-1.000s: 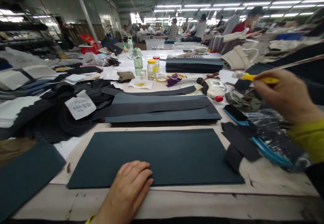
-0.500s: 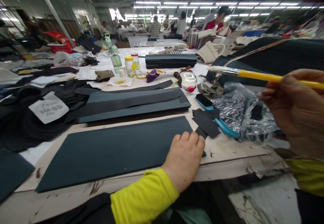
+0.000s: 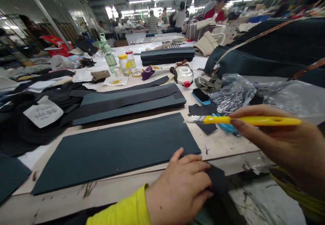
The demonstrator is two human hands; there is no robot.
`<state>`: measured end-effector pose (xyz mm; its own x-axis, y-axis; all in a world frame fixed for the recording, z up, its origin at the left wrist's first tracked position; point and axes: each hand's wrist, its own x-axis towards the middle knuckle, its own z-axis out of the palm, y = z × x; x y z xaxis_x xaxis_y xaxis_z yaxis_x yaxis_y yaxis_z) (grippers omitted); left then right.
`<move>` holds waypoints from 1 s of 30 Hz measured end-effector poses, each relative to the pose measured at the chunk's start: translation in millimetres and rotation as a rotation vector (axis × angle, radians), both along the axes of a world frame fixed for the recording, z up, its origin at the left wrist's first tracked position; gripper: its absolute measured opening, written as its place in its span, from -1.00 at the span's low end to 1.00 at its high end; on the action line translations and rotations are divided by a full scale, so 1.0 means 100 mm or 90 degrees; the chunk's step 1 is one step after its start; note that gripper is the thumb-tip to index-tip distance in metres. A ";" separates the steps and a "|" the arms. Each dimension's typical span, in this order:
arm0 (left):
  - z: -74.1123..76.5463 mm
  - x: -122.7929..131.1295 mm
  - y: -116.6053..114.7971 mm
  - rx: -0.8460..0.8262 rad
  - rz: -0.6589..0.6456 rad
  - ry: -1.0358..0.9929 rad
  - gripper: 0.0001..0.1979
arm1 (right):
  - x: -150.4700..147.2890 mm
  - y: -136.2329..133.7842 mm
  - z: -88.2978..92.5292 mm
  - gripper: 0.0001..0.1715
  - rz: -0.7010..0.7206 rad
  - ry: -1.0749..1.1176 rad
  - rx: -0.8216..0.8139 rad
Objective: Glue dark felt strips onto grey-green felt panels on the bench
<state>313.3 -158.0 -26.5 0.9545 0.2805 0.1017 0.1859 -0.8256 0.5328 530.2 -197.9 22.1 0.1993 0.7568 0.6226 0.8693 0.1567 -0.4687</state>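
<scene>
My right hand [image 3: 276, 143] grips a yellow-handled paintbrush [image 3: 243, 120] between thumb and fingers. Its pale bristles point left, over the right edge of a dark green fabric panel [image 3: 114, 150] that lies flat on the worktable. My left hand [image 3: 185, 184] is at the panel's front right corner, palm down, outer fingers spread. A small black piece [image 3: 217, 177] shows past the left index finger and thumb, over the table edge, seemingly pinched there; the grip itself is partly hidden. Loose black patches [image 3: 207, 128] lie beneath the brush.
Behind the panel rests a stack of dark panels [image 3: 127, 103] with a black strip across it. A white bottle with red cap [image 3: 185, 75], a blue brush [image 3: 201, 96], crumpled clear plastic [image 3: 233, 89] and jars [image 3: 124, 65] stand farther back. Black cloth [image 3: 20, 126] is heaped left.
The paintbrush has come down and left toward the panel. My left hand has moved off the panel's right edge toward me, its fingers spreading, and a black piece now shows beside it.
</scene>
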 end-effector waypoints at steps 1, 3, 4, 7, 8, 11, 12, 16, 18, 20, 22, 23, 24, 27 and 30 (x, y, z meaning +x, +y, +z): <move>0.03 -0.03 0.01 -0.037 -0.002 0.008 -0.91 | -0.03 0.02 -0.02 -0.69 0.020 -0.025 -0.004; 0.09 -0.09 0.05 -0.079 0.012 0.025 -0.93 | -0.07 0.08 -0.05 -0.71 0.043 -0.066 -0.003; 0.10 -0.11 0.07 -0.087 0.027 0.032 -0.94 | -0.09 0.11 -0.06 -0.74 0.051 -0.077 -0.004; 0.07 -0.17 0.11 -0.090 0.069 0.043 -0.95 | -0.16 0.20 -0.11 -0.80 0.098 -0.074 -0.005; 0.04 -0.18 0.12 -0.091 0.075 0.045 -0.95 | -0.19 0.23 -0.13 -0.81 0.112 -0.070 -0.009; -0.05 -0.18 0.13 -0.095 0.081 0.052 -0.96 | -0.24 0.28 -0.18 -0.81 0.135 -0.091 -0.038; -0.07 -0.18 0.12 -0.098 0.082 0.053 -0.96 | -0.24 0.28 -0.19 -0.81 0.137 -0.105 -0.048; -0.08 -0.18 0.12 -0.103 0.081 0.050 -0.96 | -0.22 0.15 -0.15 -0.81 0.157 -0.137 -0.088; -0.07 -0.18 0.13 -0.100 0.081 0.050 -0.96 | -0.20 0.02 -0.11 -0.82 0.164 -0.149 -0.103; -0.06 -0.18 0.13 -0.097 0.081 0.050 -0.96 | -0.18 -0.11 -0.07 -0.84 0.163 -0.171 -0.109; -0.06 -0.18 0.13 -0.098 0.081 0.050 -0.96 | -0.16 -0.22 -0.04 -0.87 0.155 -0.191 -0.114; -0.06 -0.18 0.13 -0.099 0.081 0.049 -0.96 | -0.16 -0.26 -0.04 -0.87 0.145 -0.191 -0.114; -0.06 -0.18 0.13 -0.101 0.079 0.049 -0.96 | -0.16 -0.28 -0.04 -0.88 0.130 -0.186 -0.108; -0.08 -0.18 0.12 -0.103 0.078 0.049 -0.96 | -0.17 -0.27 -0.03 -0.87 0.090 -0.144 -0.074; -0.02 -0.21 0.10 -0.106 0.083 0.025 -0.97 | -0.14 -0.23 0.00 -0.85 0.036 -0.083 -0.008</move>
